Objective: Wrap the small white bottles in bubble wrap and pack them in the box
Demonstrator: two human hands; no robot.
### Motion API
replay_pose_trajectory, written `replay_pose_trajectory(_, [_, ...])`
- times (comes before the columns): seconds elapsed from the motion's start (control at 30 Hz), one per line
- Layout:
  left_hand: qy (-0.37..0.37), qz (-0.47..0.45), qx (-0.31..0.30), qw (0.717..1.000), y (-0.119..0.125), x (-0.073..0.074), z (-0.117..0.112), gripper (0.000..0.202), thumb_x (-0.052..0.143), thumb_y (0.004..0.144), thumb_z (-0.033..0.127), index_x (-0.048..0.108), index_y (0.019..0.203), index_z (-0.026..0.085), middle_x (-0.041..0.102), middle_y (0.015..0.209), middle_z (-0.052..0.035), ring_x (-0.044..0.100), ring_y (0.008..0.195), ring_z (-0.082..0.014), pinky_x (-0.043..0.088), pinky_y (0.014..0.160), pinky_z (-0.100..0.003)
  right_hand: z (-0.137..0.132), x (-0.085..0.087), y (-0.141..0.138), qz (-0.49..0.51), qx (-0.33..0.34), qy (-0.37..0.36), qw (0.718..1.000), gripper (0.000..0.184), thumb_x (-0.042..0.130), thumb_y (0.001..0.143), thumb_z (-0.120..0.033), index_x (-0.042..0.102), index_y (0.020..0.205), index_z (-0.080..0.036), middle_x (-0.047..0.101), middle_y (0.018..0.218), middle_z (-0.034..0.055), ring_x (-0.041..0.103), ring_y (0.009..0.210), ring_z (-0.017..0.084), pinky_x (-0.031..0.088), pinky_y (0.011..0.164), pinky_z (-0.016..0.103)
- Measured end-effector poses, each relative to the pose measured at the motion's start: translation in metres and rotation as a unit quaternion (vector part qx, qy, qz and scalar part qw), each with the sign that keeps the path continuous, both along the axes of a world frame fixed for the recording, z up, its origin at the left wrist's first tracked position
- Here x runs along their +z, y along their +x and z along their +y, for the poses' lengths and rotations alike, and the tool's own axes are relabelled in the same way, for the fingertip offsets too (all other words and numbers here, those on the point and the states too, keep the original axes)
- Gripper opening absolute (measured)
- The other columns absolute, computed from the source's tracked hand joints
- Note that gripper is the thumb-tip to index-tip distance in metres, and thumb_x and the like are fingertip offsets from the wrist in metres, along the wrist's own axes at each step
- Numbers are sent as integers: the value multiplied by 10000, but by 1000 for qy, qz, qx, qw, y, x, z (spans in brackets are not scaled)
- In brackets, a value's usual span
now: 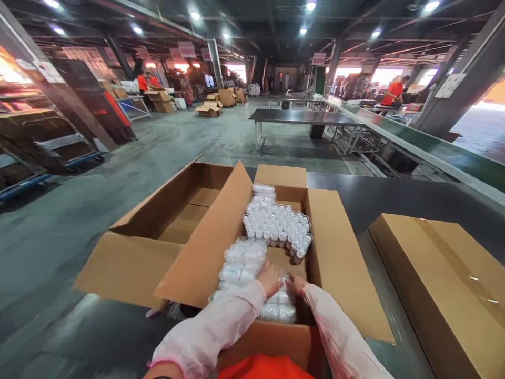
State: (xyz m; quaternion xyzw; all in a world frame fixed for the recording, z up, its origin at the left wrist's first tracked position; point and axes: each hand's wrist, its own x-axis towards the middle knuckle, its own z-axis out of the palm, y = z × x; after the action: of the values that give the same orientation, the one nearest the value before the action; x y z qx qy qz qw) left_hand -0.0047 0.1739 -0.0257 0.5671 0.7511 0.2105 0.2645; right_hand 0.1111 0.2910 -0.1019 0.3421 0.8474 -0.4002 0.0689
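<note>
Both my hands reach into an open cardboard box (pixel 333 247). My left hand (pixel 270 279) and my right hand (pixel 298 285) are closed on opposite ends of a bubble-wrapped bottle (pixel 284 282), largely covered by my fingers. More bubble-wrapped bottles (pixel 278 313) lie beneath it near the box's front wall. Left of my left hand is a stack of bubble-wrapped white bottles (pixel 236 273), some with dark print. Farther back, many small clear bottles with white caps (pixel 276 223) stand upright in a tight group, and more white wrapped pieces (pixel 263 195) lie behind them.
An open carton (pixel 189 210) adjoins the box on the left. To the right a taped, closed carton (pixel 437 273) rests on the dark table (pixel 355 197). Beyond are another table (pixel 300 116), a green conveyor (pixel 426 134), and people in orange shirts working far off.
</note>
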Motion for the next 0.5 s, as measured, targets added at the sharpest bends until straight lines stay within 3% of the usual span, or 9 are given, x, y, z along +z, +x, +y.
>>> replay_pose_trajectory(0.07, [74,18,-7,997,5,16,-15,297,647,780,235,691,1021,67,583,1244,-217,444,1264,-369,307,1110,-488,1,-10,-4,-33,30,26,999,262,557,841,-269,655,1044,-136,643,1017,92,572,1025,244,417,951,447])
replay_pose_trajectory(0.13, [204,64,45,976,-9,43,-39,326,593,828,256,642,1133,151,543,1322,-160,459,1269,-293,377,1089,-442,4,-13,-5,-53,61,52,995,287,569,827,-290,674,1067,-174,617,1100,89,531,1109,281,376,996,461])
replay_pose_trajectory(0.2, [328,154,175,916,-46,73,-73,338,545,854,239,590,1186,190,546,1311,-126,468,1258,-242,384,1094,-424,6,-11,-4,-77,69,77,992,384,550,821,-306,636,1186,-224,566,1226,110,492,1173,332,380,986,491])
replay_pose_trajectory(0.27, [371,245,301,844,-101,98,-116,390,560,824,222,562,1212,171,544,1286,-133,472,1243,-246,386,1088,-424,6,-8,0,-99,51,111,988,536,472,839,-303,487,1365,-197,451,1364,170,435,1239,377,386,974,530])
replay_pose_trajectory(0.3, [369,265,341,823,-131,106,-139,405,552,791,176,567,1194,150,547,1268,-138,495,1214,-245,397,1078,-417,5,-6,4,-89,36,136,986,592,428,842,-297,412,1414,-145,406,1394,202,413,1263,383,379,991,537])
replay_pose_trajectory(0.33, [344,265,367,823,-160,111,-161,426,510,753,110,573,1173,140,558,1254,-132,516,1192,-233,392,1081,-409,4,-5,9,-61,20,164,984,629,393,840,-300,365,1431,-86,385,1401,228,400,1280,378,363,1023,533])
replay_pose_trajectory(0.37, [292,258,372,842,-186,112,-180,476,484,717,71,569,1180,146,567,1255,-117,522,1192,-219,388,1086,-396,3,-4,17,-7,2,191,982,647,376,832,-319,366,1417,-44,413,1373,236,409,1281,359,339,1066,509])
replay_pose_trajectory(0.43, [101,257,310,910,-227,106,-207,639,556,648,63,512,1282,134,500,1369,-139,444,1292,-261,341,1117,-430,3,-3,37,123,-44,219,967,662,367,817,-445,460,1329,-35,507,1276,232,478,1227,343,348,1093,486])
replay_pose_trajectory(0.5, [-82,266,231,932,-250,95,-211,911,715,539,104,397,1392,133,378,1474,-182,293,1388,-353,240,1143,-542,4,-2,62,182,-97,187,960,665,406,786,-564,525,1241,-94,575,1194,222,573,1112,350,456,1010,502])
